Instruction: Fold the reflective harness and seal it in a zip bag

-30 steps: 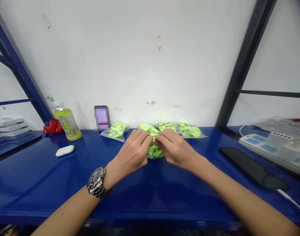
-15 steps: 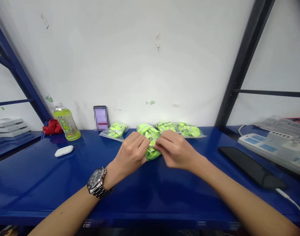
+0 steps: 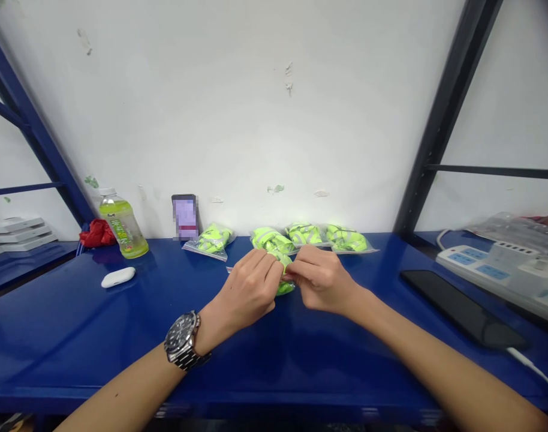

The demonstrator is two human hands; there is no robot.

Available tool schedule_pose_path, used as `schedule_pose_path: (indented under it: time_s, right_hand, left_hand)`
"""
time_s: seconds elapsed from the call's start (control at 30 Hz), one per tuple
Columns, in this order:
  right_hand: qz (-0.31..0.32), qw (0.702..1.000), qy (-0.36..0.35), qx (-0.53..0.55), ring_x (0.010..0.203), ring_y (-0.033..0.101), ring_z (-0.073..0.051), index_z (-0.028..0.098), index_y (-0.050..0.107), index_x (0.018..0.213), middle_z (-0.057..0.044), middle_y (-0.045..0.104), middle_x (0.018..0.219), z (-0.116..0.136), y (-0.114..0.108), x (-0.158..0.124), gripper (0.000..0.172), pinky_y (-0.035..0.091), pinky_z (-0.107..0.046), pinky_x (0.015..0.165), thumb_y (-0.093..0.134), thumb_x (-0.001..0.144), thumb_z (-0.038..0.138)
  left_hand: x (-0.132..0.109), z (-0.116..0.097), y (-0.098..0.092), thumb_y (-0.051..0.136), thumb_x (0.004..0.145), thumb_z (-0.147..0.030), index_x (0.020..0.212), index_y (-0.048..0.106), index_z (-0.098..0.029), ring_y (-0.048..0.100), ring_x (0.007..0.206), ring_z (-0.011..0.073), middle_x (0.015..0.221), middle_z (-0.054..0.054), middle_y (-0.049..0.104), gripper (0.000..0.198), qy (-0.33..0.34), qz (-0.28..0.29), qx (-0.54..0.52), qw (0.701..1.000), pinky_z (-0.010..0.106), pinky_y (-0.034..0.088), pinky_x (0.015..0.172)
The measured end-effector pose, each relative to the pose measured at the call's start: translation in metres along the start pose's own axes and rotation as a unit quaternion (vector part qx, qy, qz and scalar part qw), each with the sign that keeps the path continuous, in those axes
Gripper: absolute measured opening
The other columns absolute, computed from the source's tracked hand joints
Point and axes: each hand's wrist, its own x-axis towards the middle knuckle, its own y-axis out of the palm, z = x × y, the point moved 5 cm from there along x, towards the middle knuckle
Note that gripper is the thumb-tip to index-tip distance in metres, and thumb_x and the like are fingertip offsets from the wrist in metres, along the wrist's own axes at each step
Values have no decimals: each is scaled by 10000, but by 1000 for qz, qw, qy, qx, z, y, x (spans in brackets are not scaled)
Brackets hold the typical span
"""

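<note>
Both my hands meet at a clear zip bag [image 3: 285, 287] with bright yellow-green reflective fabric inside, mostly hidden behind my fingers. My left hand [image 3: 251, 282], with a metal watch [image 3: 184, 339] on its wrist, is closed on the bag's edge. From the other side my right hand [image 3: 321, 279] pinches the same edge, its fingertips touching or almost touching the left ones. Just behind lie more bags of the same fabric: a bag at the left [image 3: 213, 240], a middle bag [image 3: 270, 239], a bag beside it [image 3: 304, 233] and a bag at the right [image 3: 348, 237].
On the blue table [image 3: 134, 342] stand a green drink bottle [image 3: 123, 223] and an upright phone [image 3: 185, 217]. A white earbud case [image 3: 118, 277] lies at left. A black phone [image 3: 460, 307] on a cable and a power strip [image 3: 485, 264] are at right. Red cloth [image 3: 96, 233] sits behind the bottle.
My left hand has moved right along the bag's edge, closer to my right hand. My right hand has stayed nearly in place, a little lower.
</note>
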Motion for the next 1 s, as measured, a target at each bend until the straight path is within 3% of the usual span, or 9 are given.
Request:
schedule_pose_path:
  time_s: [0.13,0.27,0.4,0.47,0.53,0.6,0.7,0.83,1.0]
  right_hand:
    - [69,992,23,100,593,435,-138,165,585,705,-15,505,620,-1,1,1,162,364,-273,580,506,840,121]
    - [109,975,90,170,601,488,-130,166,602,741,-7,564,646,-14,-3,-3,69,384,-267,592,582,806,174]
    - [114,966,152,173,541,466,-107,163,566,639,14,537,572,-30,-2,-10,227,350,-247,557,527,861,189]
    - [107,972,175,119,503,418,-100,163,523,580,23,484,529,-37,0,-13,315,309,-252,534,483,891,200]
    - [111,973,189,71,486,390,-98,164,512,571,28,459,517,-43,3,-15,335,287,-256,525,467,900,207]
    - [121,970,205,39,509,420,-107,162,548,617,18,495,549,-48,6,-19,296,306,-257,541,469,899,208]
    - [143,963,229,-6,687,535,-159,153,627,809,-37,600,718,-59,13,-26,179,394,-281,658,475,894,197]
    - [175,960,200,-87,943,533,-245,131,611,1017,-120,605,956,-65,26,-35,194,424,-384,830,503,862,178]
    - [201,961,117,-151,1164,434,-312,122,541,1172,-189,532,1195,-58,55,-33,342,396,-442,933,524,836,175]
  left_hand:
    - [-2,-1,1,380,735,-2,677,437,-183,429,619,193,663,53,483,198,-9,6,7,1000,321,349,560]
    - [-3,0,-4,429,804,-87,678,487,-173,439,571,162,628,35,507,163,-28,27,-77,996,298,335,525]
    - [-1,-4,-13,506,882,-348,700,542,-171,448,523,141,599,17,525,256,-48,43,-119,991,289,348,502]
    - [1,-6,-16,517,865,-493,877,601,-156,561,723,217,795,87,620,347,-67,35,-89,993,360,451,642]
    - [0,-9,-10,512,840,-582,1147,554,-148,538,1051,334,1129,178,595,533,-81,74,-65,992,487,460,828]
    - [-6,-14,2,524,842,-555,1247,495,-154,418,1241,389,1326,213,481,571,-80,146,-54,985,541,433,911]
    - [-19,-22,14,562,836,-380,1206,520,-137,350,1309,413,1383,229,430,444,-86,221,-20,971,535,447,913]
    - [-36,-19,14,609,767,-276,1221,515,-143,348,1313,429,1391,236,429,483,-134,250,44,958,530,472,871]
    - [-50,17,31,607,750,-201,1228,524,-122,350,1316,431,1382,246,440,492,-143,280,101,944,530,436,926]
